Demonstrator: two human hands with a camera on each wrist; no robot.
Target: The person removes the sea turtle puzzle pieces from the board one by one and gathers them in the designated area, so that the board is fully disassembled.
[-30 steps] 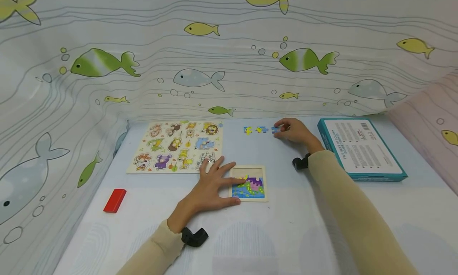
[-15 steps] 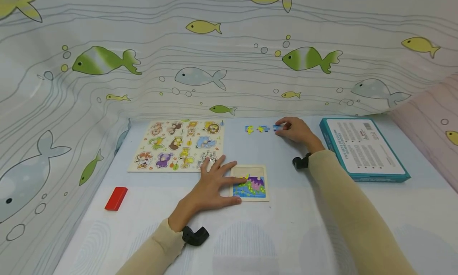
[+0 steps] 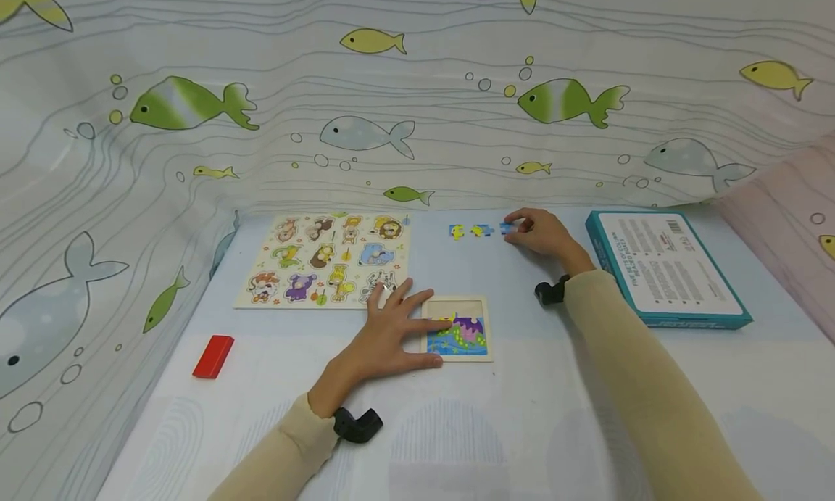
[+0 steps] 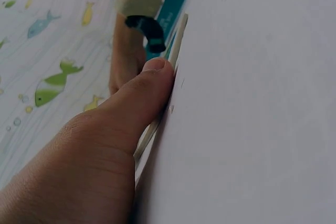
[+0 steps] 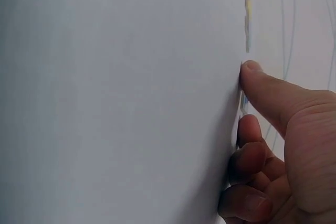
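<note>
My left hand [image 3: 388, 338] lies with fingers spread over the left side of a small wooden puzzle frame [image 3: 489, 341]. One fingertip touches the picture [image 3: 466, 334] in it, a purple, green and blue scene filling the lower part. In the left wrist view, the thumb [image 4: 142, 93] rests against the frame's edge. At the back, my right hand [image 3: 544, 234] pinches a blue jigsaw piece [image 3: 506, 228] between thumb and fingers, down on the table. Beside it lie a blue-and-yellow piece [image 3: 481, 230] and another yellow-and-blue piece [image 3: 456, 231]. My right fingers partly cover the pinched piece.
An animal puzzle board [image 3: 306, 303] lies at the back left, its near right corner under my left fingertips. A red block [image 3: 213, 357] is at the left. On the right stands a flat teal box [image 3: 672, 269] near my right forearm. A fish-print cloth [image 3: 359, 175] rises behind.
Both hands stay where they are on the frame and on the blue piece. The whole head view has shifted slightly, with the scene sitting a little higher.
</note>
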